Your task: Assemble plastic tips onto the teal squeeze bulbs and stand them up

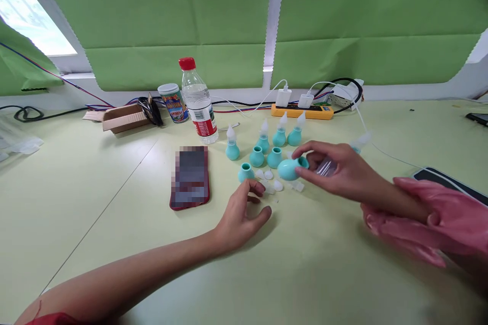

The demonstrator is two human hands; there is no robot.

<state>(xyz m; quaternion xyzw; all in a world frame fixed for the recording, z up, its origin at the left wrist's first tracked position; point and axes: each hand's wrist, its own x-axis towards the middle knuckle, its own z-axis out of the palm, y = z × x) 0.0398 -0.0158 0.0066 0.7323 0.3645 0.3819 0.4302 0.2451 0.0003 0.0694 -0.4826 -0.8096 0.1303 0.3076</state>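
In my right hand a teal rubber squeeze bulb lies tipped on its side, pinched by its neck between thumb and fingers. A clear plastic piece shows within the curled fingers of the same hand. My left hand is open just above the table, its thumb apart from bent fingers. Close to its fingertips are small white tips and clear pieces. An open-necked teal bulb stands just beyond it. Behind are two more open bulbs and several bulbs fitted with pointed tops.
A red-edged phone lies to the left. A water bottle, a printed canister and a cardboard box stand behind. At the back, a yellow power strip holds white chargers. A dark-screened device lies at right.
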